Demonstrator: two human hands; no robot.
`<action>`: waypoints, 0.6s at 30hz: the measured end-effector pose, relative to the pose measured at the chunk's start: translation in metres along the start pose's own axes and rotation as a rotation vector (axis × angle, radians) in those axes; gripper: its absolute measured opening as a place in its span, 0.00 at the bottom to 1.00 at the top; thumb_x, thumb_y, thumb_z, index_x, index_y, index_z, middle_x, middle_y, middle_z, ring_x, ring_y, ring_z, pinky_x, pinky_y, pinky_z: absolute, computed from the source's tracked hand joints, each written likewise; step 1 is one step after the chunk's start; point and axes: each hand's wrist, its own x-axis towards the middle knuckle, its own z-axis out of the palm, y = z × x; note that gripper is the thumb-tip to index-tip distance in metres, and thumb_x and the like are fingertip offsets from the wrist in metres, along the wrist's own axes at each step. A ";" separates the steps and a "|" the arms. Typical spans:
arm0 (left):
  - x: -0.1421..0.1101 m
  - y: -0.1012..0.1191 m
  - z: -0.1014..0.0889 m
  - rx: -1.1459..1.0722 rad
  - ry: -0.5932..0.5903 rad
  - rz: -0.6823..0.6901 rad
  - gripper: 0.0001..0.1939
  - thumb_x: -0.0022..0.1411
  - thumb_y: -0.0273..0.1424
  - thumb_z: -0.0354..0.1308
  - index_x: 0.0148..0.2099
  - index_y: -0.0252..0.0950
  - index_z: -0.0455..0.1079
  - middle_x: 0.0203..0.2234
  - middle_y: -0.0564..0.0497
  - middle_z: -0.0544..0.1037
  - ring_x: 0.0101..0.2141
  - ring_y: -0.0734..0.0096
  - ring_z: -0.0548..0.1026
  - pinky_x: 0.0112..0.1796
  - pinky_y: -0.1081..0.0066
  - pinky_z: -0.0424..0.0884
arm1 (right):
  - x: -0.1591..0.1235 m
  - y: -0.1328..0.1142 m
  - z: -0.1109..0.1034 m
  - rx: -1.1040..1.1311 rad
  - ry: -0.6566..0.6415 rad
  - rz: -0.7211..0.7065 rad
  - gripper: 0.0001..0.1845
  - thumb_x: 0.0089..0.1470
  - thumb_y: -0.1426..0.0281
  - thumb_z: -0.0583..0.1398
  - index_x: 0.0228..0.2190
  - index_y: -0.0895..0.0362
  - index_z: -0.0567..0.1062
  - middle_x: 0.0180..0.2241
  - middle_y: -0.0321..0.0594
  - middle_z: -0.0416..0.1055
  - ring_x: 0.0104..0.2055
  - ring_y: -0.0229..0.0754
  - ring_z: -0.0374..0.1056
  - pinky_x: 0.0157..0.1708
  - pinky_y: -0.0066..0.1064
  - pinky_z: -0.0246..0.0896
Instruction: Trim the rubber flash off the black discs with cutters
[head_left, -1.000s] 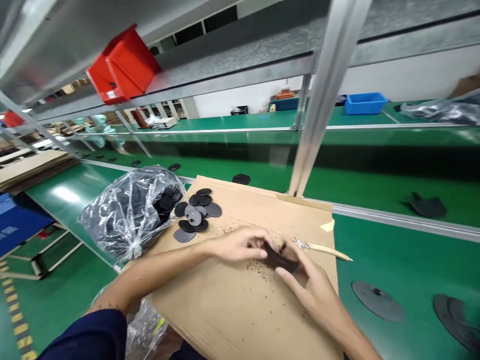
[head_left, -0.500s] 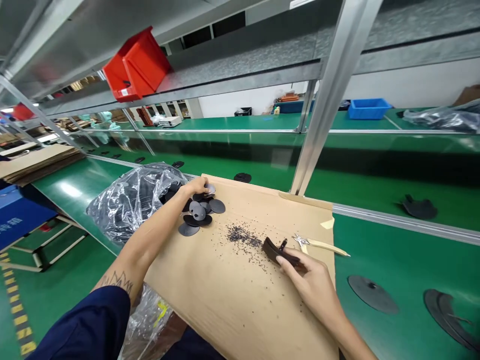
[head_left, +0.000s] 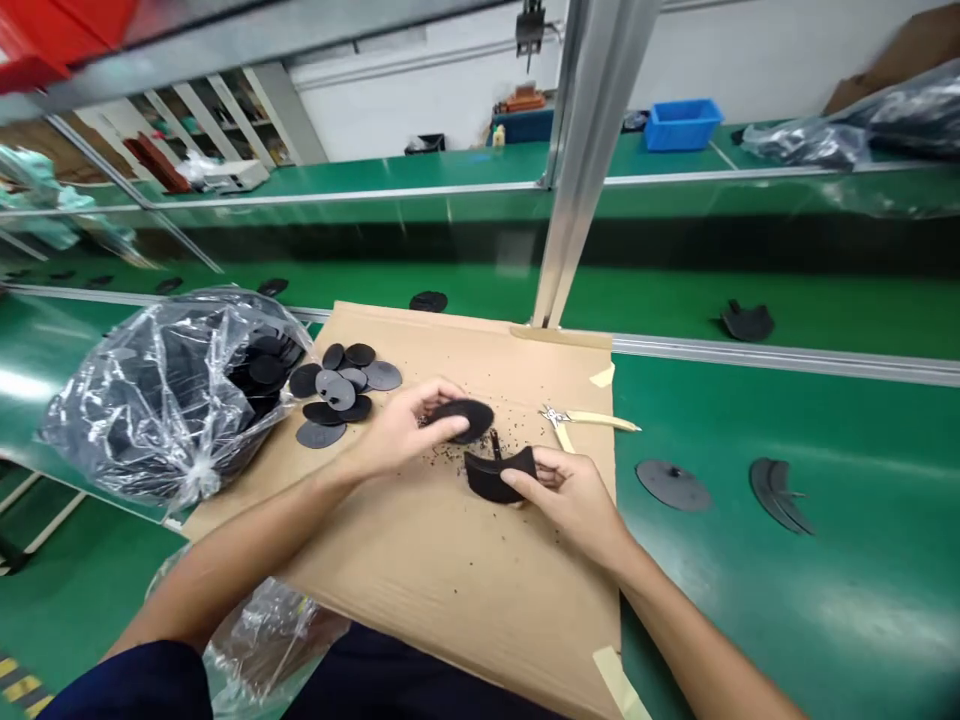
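Observation:
A flat black oval disc (head_left: 466, 416) is pinched in my left hand (head_left: 420, 425), above a scatter of tiny black bits on the cardboard (head_left: 420, 570). My right hand (head_left: 574, 490) grips a curved black plastic part (head_left: 495, 480) with a small upright peg, close beside the disc; a narrow gap seems to separate the two. Left of my hands lies a loose pile of black and grey oval discs (head_left: 339, 392). Side cutters (head_left: 592, 418) with cream handles rest on the cardboard beyond my right hand.
A clear plastic bag (head_left: 180, 400) full of black parts stands at the left. On the green bench at the right lie another disc (head_left: 673, 485) and curved black pieces (head_left: 780, 495). A metal post (head_left: 574, 170) rises behind the cardboard. Black parts sit along the belt behind.
My left hand has come back from the disc pile towards the middle, now with a disc. My right hand has shifted left with the curved part. The view has tilted down.

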 end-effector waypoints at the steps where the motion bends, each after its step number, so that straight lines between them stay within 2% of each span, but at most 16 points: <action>1: -0.009 0.006 0.013 -0.043 -0.015 0.016 0.10 0.66 0.37 0.61 0.44 0.34 0.72 0.36 0.49 0.80 0.36 0.71 0.79 0.37 0.74 0.76 | -0.001 0.001 0.001 -0.014 -0.024 0.004 0.22 0.54 0.50 0.65 0.26 0.57 0.72 0.24 0.36 0.70 0.28 0.39 0.67 0.27 0.30 0.66; 3: -0.021 0.011 0.031 -0.076 -0.001 0.025 0.07 0.67 0.34 0.60 0.43 0.35 0.73 0.33 0.51 0.80 0.33 0.73 0.78 0.35 0.75 0.75 | -0.002 0.003 0.002 -0.086 -0.045 0.002 0.22 0.55 0.51 0.64 0.24 0.57 0.70 0.22 0.34 0.65 0.25 0.37 0.63 0.24 0.28 0.61; 5: -0.027 0.011 0.039 -0.081 0.048 0.048 0.07 0.67 0.32 0.60 0.43 0.35 0.74 0.33 0.50 0.81 0.33 0.73 0.79 0.35 0.75 0.76 | -0.003 0.004 0.002 -0.168 -0.045 -0.003 0.23 0.57 0.52 0.63 0.22 0.56 0.68 0.20 0.32 0.61 0.24 0.35 0.58 0.23 0.27 0.56; 7: -0.030 0.008 0.040 -0.071 0.078 0.094 0.08 0.67 0.32 0.61 0.46 0.35 0.74 0.37 0.48 0.82 0.36 0.71 0.80 0.38 0.74 0.77 | -0.004 0.004 0.000 -0.224 -0.034 -0.014 0.23 0.58 0.53 0.62 0.21 0.56 0.66 0.19 0.31 0.58 0.23 0.34 0.55 0.21 0.26 0.52; 10: -0.032 0.004 0.039 -0.008 0.064 0.187 0.10 0.67 0.31 0.61 0.50 0.35 0.74 0.41 0.46 0.82 0.41 0.69 0.81 0.44 0.70 0.78 | -0.005 0.001 -0.001 -0.253 -0.032 -0.026 0.24 0.58 0.54 0.62 0.21 0.55 0.64 0.19 0.29 0.52 0.23 0.32 0.49 0.20 0.26 0.44; 14: -0.035 0.003 0.040 0.107 0.033 0.260 0.11 0.67 0.31 0.60 0.50 0.35 0.73 0.39 0.46 0.82 0.37 0.70 0.80 0.40 0.70 0.78 | -0.006 -0.004 0.002 -0.274 -0.050 -0.026 0.26 0.58 0.54 0.62 0.19 0.55 0.60 0.19 0.28 0.49 0.23 0.32 0.45 0.21 0.27 0.41; 18: -0.039 0.001 0.043 0.130 0.077 0.259 0.10 0.67 0.32 0.61 0.48 0.34 0.73 0.37 0.46 0.82 0.37 0.69 0.80 0.39 0.70 0.77 | -0.007 -0.005 0.005 -0.258 -0.060 -0.011 0.27 0.58 0.54 0.62 0.18 0.54 0.59 0.19 0.28 0.48 0.23 0.32 0.45 0.21 0.28 0.41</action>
